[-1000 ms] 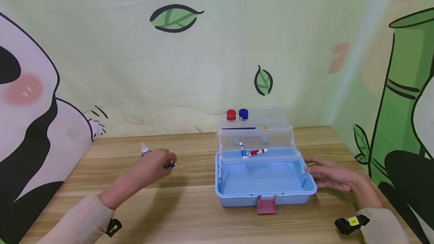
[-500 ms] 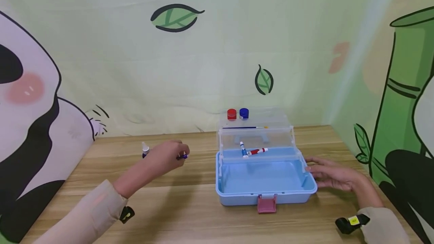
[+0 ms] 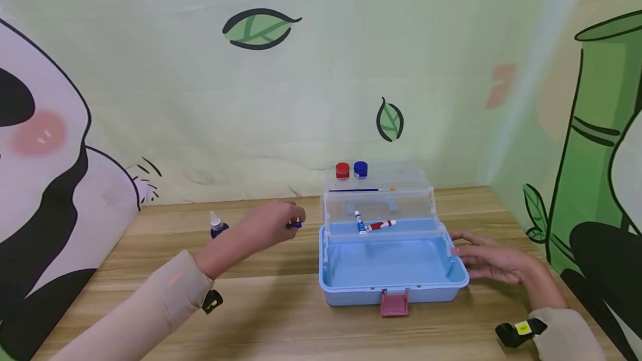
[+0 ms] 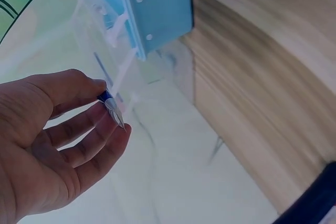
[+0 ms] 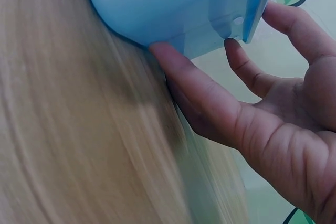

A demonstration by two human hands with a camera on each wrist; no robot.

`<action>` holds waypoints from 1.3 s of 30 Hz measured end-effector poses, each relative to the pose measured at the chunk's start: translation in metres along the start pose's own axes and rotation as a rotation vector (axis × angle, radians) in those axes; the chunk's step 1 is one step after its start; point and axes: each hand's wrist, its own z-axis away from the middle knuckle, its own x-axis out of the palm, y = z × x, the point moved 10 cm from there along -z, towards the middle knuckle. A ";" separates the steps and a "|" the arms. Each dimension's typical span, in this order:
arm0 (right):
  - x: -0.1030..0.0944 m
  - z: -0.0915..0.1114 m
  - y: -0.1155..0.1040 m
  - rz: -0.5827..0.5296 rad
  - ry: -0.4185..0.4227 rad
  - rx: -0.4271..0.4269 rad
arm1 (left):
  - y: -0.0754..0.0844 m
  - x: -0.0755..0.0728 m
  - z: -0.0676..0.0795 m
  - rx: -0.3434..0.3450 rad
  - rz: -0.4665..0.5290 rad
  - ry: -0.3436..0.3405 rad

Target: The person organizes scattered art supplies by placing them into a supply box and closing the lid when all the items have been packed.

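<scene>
1. Far left on the table (image 3: 271,316): dropper bottle (image 3: 218,226), dark body, white nozzle, upright. A second ago the left forearm and hand hid most of it; more of the body shows now. No sign that it has moved.

2. Left hand (image 3: 263,228): has travelled rightward over the last second, from near the bottle to just short of the box (image 3: 351,297). Thumb and fingertips close in a pinch on a small tube (image 4: 107,98); remaining fingers loosely bent. Tube is blue-violet with a silvery, pointed-looking free end, carried above the table. Cap end hidden.

3. Reading: the tube is in transit, nearer the box but not yet in it; bottle remains outside.

4. Box: pale blue, clear tiers unfolded at the back, pink clasp (image 3: 394,303) hanging in front. Contents unchanged: red jar (image 3: 343,171), blue jar (image 3: 360,170) and brush (image 3: 358,190) higher up; blue tube (image 3: 360,223) and red tube (image 3: 381,225) on the lower tier.

5. Right hand (image 3: 494,259): same spot throughout, fingers and thumb extended and parted, resting against the box's right wall. Grips nothing; probably a steadying touch.
</scene>
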 end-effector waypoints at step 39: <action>0.001 -0.002 0.001 -0.004 -0.012 0.003 | 0.061 -0.035 -0.086 0.141 -0.101 -0.167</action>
